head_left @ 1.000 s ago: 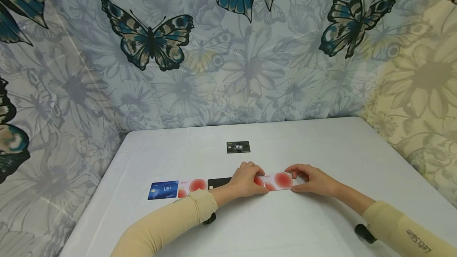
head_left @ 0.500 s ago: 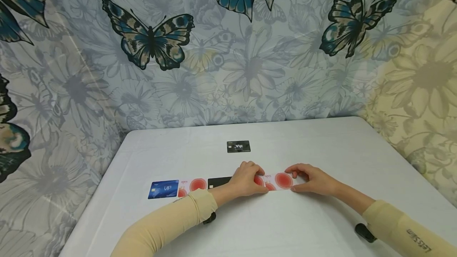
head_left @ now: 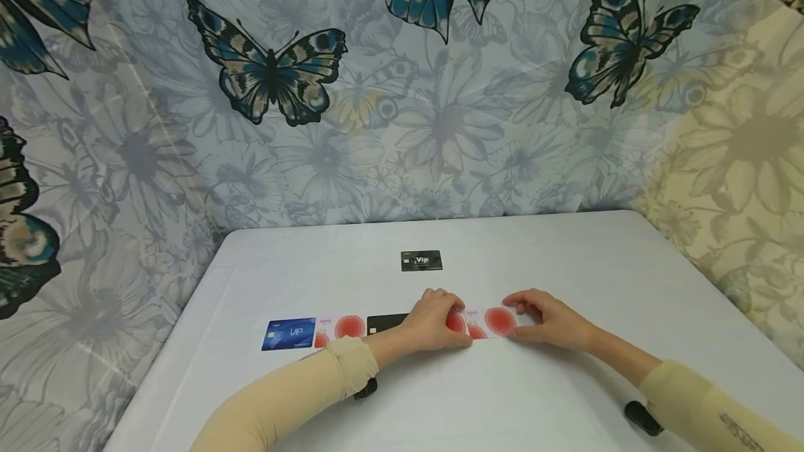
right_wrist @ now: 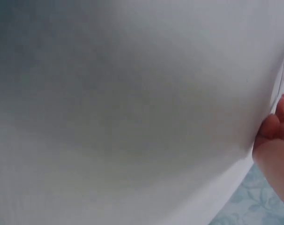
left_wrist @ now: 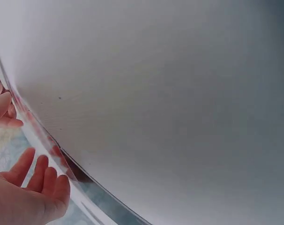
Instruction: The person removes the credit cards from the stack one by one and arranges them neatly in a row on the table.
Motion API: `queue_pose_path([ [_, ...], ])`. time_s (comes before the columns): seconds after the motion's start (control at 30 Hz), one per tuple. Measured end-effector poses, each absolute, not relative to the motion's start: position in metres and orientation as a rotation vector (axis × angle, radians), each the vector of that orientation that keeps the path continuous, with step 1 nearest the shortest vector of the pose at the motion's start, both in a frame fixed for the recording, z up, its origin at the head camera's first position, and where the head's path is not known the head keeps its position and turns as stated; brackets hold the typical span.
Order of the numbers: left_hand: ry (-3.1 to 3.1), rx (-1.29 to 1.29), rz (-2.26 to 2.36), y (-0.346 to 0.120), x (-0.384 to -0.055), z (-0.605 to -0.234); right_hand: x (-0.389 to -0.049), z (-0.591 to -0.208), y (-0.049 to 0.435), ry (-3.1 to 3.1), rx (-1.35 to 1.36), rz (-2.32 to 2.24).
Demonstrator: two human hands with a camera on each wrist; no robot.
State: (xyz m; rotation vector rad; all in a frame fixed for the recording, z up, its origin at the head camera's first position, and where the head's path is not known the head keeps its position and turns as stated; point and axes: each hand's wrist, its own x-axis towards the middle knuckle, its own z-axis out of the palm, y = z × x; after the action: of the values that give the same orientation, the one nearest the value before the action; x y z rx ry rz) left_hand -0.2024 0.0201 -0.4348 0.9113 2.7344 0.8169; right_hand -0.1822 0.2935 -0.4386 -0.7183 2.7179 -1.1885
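In the head view, a row of cards lies flat on the white table (head_left: 402, 410). From the left come a blue VIP card (head_left: 288, 335), a pink card with a red circle (head_left: 349, 327) and a black card (head_left: 384, 324). My left hand (head_left: 435, 321) covers part of the row, thumb at the near edge and fingers at the far edge of a partly hidden pink card (head_left: 455, 324). The right-end pink card (head_left: 500, 321) butts against it. My right hand (head_left: 553, 319) holds that card's right end between thumb and fingers. Both wrist views show mostly white tabletop.
Behind the row, a black Vip card (head_left: 421, 261) lies alone on the table. A wall covering printed with butterflies (head_left: 273, 75) rises at the table's back edge. Black wrist devices (head_left: 642, 418) sit under both sleeves.
My right thumb has shifted slightly left onto the near right corner of the end pink card. My left hand stays almost in place. The head view has tilted a little.
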Motion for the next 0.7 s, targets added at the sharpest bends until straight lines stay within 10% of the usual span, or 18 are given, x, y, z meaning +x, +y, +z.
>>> queue_pose_path([
  [0.7, 2.536, 0.795, 1.356, -0.041, -0.174, -0.428, -0.162, -0.44, 0.237, 2.631, -0.63, -1.49],
])
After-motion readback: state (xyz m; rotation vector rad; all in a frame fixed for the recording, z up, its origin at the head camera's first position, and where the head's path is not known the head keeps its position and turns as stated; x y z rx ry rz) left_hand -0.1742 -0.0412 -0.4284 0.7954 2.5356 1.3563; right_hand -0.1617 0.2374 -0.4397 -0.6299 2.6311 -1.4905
